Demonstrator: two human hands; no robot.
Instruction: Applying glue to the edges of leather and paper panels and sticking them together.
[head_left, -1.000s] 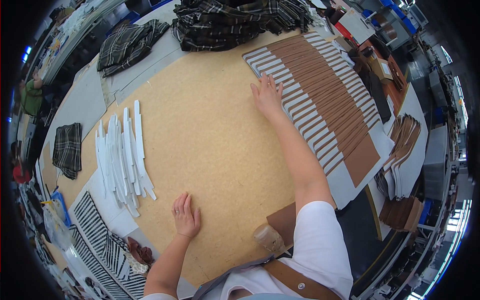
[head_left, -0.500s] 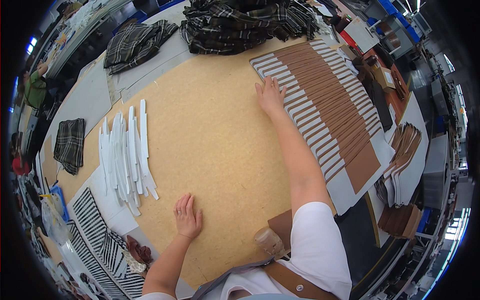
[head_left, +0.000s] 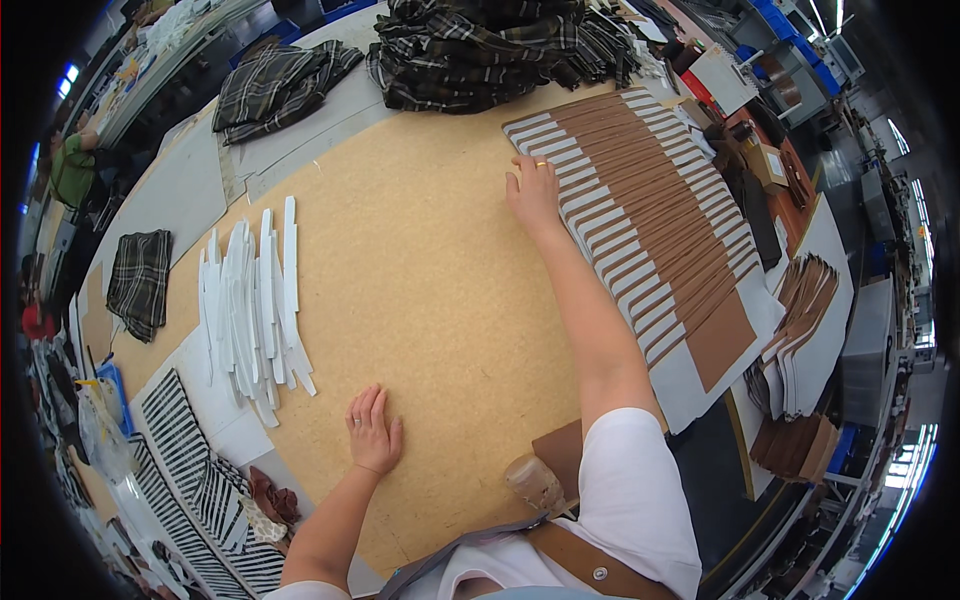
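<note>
Closest to the person's waist, a translucent container [head_left: 536,484] sits at the bench [head_left: 450,300] edge, just beside a flat brown sheet [head_left: 562,447]. Black-and-white striped fabric [head_left: 190,432] lies at the lower left. The left hand [head_left: 374,430] rests palm down on the bare tan surface, its fingers loosely extended and holding nothing. Beyond it, to the left, is a loose bunch of long white strips [head_left: 255,315]. The right hand [head_left: 533,192] reaches farther out, fingers released, thumb apart, at the left border of an overlapping row of brown-and-white panels [head_left: 655,215], which slants across the right side. Dark plaid fabric [head_left: 470,60] is heaped at the far edge.
</note>
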